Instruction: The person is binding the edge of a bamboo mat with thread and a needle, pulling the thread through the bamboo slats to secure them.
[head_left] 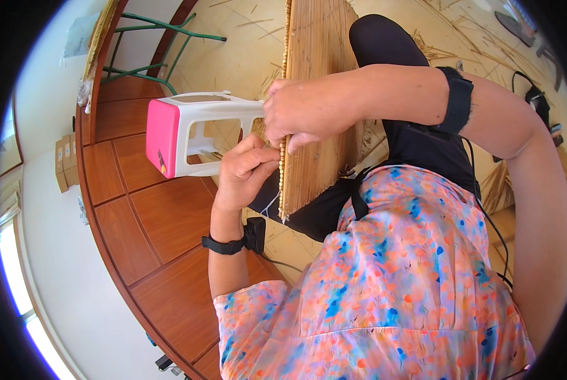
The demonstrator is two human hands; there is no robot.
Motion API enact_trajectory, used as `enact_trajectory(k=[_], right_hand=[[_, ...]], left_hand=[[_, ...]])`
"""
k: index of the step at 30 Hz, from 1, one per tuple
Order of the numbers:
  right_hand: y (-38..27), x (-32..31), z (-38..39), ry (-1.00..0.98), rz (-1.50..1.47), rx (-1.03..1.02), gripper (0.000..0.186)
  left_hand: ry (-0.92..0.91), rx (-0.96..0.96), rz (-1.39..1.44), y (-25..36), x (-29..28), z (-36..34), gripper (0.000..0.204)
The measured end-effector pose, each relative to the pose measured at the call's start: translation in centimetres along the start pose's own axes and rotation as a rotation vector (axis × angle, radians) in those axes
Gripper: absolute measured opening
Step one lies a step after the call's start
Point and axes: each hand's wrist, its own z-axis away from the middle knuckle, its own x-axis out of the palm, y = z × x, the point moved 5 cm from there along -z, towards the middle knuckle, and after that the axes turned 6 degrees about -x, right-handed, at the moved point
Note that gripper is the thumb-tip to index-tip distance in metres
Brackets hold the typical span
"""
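While the woven reed mat [318,95] runs from the top centre of the frame down to the middle, standing on edge across the person's lap, both hands meet at its left border. Near the centre, the right hand [302,111] is closed over that beaded-looking edge, fingers curled round it. Just below and touching the same edge, the left hand [242,174] pinches the rim between thumb and fingertips; a pale thread [269,204] hangs beneath it. Behind the hands, left of centre, lies a white plastic stool with a pink seat [182,136], tipped on its side on the wooden panelled surface [144,221]. Loose straw [451,31] litters the pale floor at the upper right, and a green metal frame [163,50] stands at the upper left. Each wrist carries a black band.
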Motion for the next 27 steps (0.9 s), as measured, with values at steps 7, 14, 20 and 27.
enact_trajectory(k=[7,14,20,27], right_hand=[[-0.6,-0.1,1.7,0.07,-0.027,-0.076,0.014],[-0.8,-0.1,2.1,0.123,-0.061,-0.095,0.013],[-1.0,-0.4,2.2,0.122,-0.068,-0.076,0.014],[-1.1,-0.3,2.1,0.117,-0.05,-0.065,0.014]], left_hand=[[-0.09,0.016,0.057,-0.1,0.7,-0.1,0.029],[-0.133,0.037,0.072,-0.5,0.8,0.0,0.032],[-0.112,0.027,0.114,-0.7,1.0,0.2,0.03],[-0.008,0.099,0.125,-0.7,1.0,0.0,0.025]])
